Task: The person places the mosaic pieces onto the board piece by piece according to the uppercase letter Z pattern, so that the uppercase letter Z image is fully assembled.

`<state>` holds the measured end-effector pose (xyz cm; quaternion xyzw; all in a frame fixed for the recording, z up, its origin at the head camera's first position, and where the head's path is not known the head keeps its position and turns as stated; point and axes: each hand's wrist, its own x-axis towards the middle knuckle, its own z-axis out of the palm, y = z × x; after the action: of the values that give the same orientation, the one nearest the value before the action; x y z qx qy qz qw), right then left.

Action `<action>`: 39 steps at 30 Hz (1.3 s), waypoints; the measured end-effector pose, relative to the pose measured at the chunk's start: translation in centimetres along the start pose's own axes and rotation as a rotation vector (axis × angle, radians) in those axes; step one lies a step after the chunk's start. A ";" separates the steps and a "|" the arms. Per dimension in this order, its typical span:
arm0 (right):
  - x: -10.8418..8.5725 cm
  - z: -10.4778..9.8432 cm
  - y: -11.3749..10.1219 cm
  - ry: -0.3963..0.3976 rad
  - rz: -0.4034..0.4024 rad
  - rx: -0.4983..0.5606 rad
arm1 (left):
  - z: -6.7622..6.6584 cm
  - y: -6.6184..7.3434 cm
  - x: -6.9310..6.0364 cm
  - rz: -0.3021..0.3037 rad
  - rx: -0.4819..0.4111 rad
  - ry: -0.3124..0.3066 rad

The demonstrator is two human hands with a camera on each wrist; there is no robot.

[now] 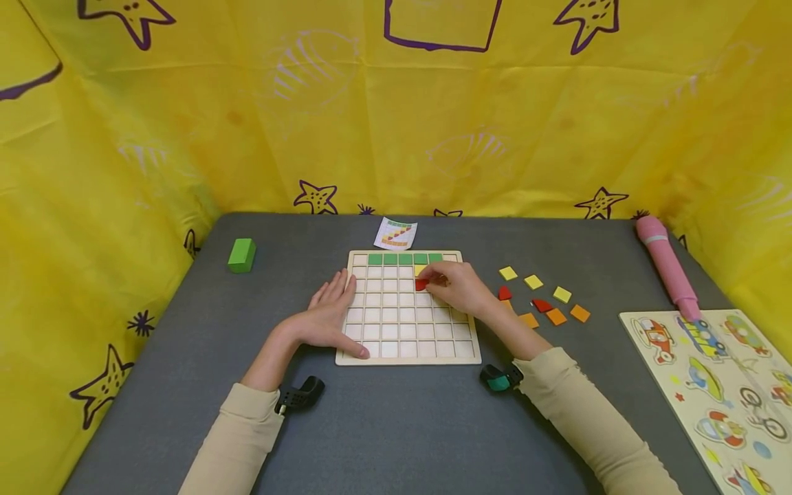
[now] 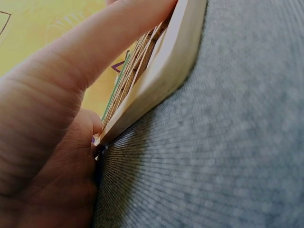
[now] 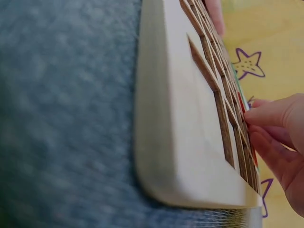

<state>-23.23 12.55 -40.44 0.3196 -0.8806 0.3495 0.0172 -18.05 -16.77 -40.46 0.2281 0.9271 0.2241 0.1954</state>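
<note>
A wooden grid board point(image 1: 408, 361) with white cells lies in the middle of the table. Green tiles point(image 1: 390, 259) fill part of its top row, and a yellow tile point(image 1: 420, 270) sits below them. The right hand point(image 1: 456, 285) reaches over the board's right side, thumb and fingertips pinching a red tile point(image 1: 421, 284) at a cell below the yellow one; the fingers partly cover it. Along the board's left edge the left hand point(image 1: 324, 317) rests with its fingers extended, its thumb on the lower left corner. In the left wrist view, that thumb point(image 2: 95, 47) crosses the board's rim.
A pattern card point(image 1: 396, 234) lies behind the board. To the right are loose yellow point(image 1: 533, 282), red point(image 1: 542, 305) and orange tiles point(image 1: 556, 316). A green block point(image 1: 242, 256) stands at left; a pink cylinder point(image 1: 668, 265) and a picture puzzle point(image 1: 687, 405) lie at far right.
</note>
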 end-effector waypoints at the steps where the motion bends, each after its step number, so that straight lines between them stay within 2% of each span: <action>1: -0.1 0.0 0.0 0.002 0.011 0.012 | 0.0 0.0 0.0 0.000 0.001 0.002; 7: -0.8 -0.5 0.5 0.045 0.131 0.138 | 0.0 0.0 0.0 -0.001 0.012 0.006; 10: -1.6 -1.5 0.8 0.096 0.197 0.153 | 0.1 0.1 0.0 -0.002 0.015 0.002; 14: -3.1 -3.2 1.6 0.141 0.253 0.071 | 0.0 0.2 0.0 0.000 0.003 -0.001; 19: -5.1 -5.1 3.1 0.166 0.288 -0.036 | -0.1 0.2 -0.1 -0.003 -0.010 0.006; 23: -6.4 -6.3 4.3 0.177 0.347 -0.099 | 0.0 0.1 -0.1 -0.007 -0.005 0.007; 30: -7.1 -7.2 5.2 0.187 0.386 -0.255 | 0.0 0.1 -0.1 -0.015 0.000 0.004; 34: -6.9 -7.2 5.4 0.164 0.381 -0.266 | 0.0 0.1 0.0 -0.014 0.006 0.003; 39: -6.5 -7.1 5.3 0.145 0.383 -0.193 | 0.0 0.1 0.0 -0.007 0.008 0.005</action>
<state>-22.49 23.51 -39.97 0.1176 -0.9510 0.2826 0.0441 -17.98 -16.72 -40.43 0.2249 0.9294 0.2201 0.1929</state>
